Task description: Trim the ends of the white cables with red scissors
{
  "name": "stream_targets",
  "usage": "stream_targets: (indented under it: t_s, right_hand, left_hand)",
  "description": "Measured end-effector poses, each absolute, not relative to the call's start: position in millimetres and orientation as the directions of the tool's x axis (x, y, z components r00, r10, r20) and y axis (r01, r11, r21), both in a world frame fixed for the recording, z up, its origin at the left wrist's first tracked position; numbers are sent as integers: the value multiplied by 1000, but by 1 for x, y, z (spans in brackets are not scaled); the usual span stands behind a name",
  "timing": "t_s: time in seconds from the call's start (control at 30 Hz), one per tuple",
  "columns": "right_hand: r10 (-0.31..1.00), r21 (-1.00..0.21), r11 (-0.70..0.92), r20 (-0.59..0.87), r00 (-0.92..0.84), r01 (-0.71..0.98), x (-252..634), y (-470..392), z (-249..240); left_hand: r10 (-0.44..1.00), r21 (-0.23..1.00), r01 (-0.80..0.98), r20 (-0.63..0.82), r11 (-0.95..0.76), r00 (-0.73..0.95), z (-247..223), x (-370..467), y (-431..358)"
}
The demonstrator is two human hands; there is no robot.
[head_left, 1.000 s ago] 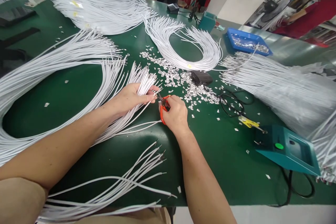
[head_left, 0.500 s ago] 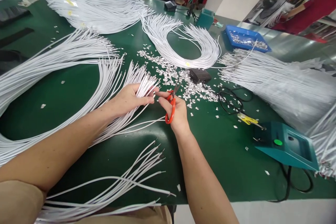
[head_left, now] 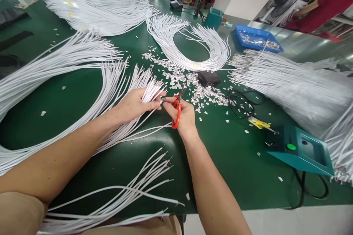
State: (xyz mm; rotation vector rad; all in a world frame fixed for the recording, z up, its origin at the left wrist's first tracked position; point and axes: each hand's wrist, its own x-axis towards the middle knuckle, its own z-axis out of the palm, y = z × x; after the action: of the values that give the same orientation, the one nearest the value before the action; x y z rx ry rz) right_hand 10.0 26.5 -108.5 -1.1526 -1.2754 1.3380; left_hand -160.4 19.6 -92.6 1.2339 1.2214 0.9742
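My left hand [head_left: 135, 104] is closed around a bundle of white cables [head_left: 150, 91], whose cut ends point up and to the right. One cable end sticks out between its thumb and fingers. My right hand [head_left: 185, 116] has red-handled scissors [head_left: 178, 112] hooked in it, the blades pointing up and away. Its thumb and forefinger pinch at the tip of that single cable, close by the left fingertips. What exactly lies in the pinch is too small to make out. Several loose white cables [head_left: 132, 187] lie along the table's near edge.
Small silvery scraps [head_left: 179, 75] are scattered beyond my hands around a black block [head_left: 209, 78]. A coiled cable bundle [head_left: 190, 57], a blue tray [head_left: 256, 38] and a teal device [head_left: 300, 150] with a black cord stand on the green table [head_left: 226, 169]. A person in red [head_left: 325, 11] is at far right.
My right thumb and forefinger have come slightly left, onto the cable tip at my left fingertips. The scissors have shifted along with the hand. The whole view has moved a little.
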Motion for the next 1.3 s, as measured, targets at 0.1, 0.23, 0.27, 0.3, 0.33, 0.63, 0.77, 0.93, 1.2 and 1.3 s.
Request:
stream_targets:
  t_s: [0.1, 0.23, 0.27, 0.3, 0.33, 0.63, 0.77, 0.93, 1.2, 1.3]
  right_hand:
    - [992, -999, -46, -46, -121, 1, 10, 26, -108]
    - [991, -999, -54, -53, -123, -4, 10, 26, -107]
    - [991, -999, -48, -48, -124, -2, 10, 26, -107]
    - [991, -999, -40, -40, -126, 4, 9, 25, -106]
    - [992, -999, -31, -32, -125, 14, 9, 25, -106]
    - [993, -995, 21, 9, -115, 98, 9, 24, -102]
    - [993, -976, 50, 25, -116, 212, 14, 27, -105]
    - [957, -645, 290, 190, -220, 707, 18, 30, -120]
    - [918, -330, 363, 289, -273, 871, 18, 29, -127]
    - [907, -272, 376, 305, -291, 886, 21, 30, -128]
  left_hand:
    - [984, 987, 114, -130, 116, 124, -92, -160, 20]
    - [988, 981, 171, -108, 87, 115, -93, -161, 20]
    - [989, 979, 192, -96, 73, 112, -94, -161, 20]
    - [990, 975, 215, -87, 61, 111, -94, -161, 21]
    - [990, 970, 239, -81, 52, 113, -94, -161, 21]
    - [990, 921, 390, -60, 5, 128, -87, -157, 18]
    - [991, 944, 320, -108, 78, 77, -90, -162, 20]
    - [986, 969, 184, -169, 164, 7, -95, -166, 22]
    - [980, 968, 158, -199, 194, 14, -94, -164, 22]
    - [980, 970, 150, -197, 191, 24, -93, -164, 23]
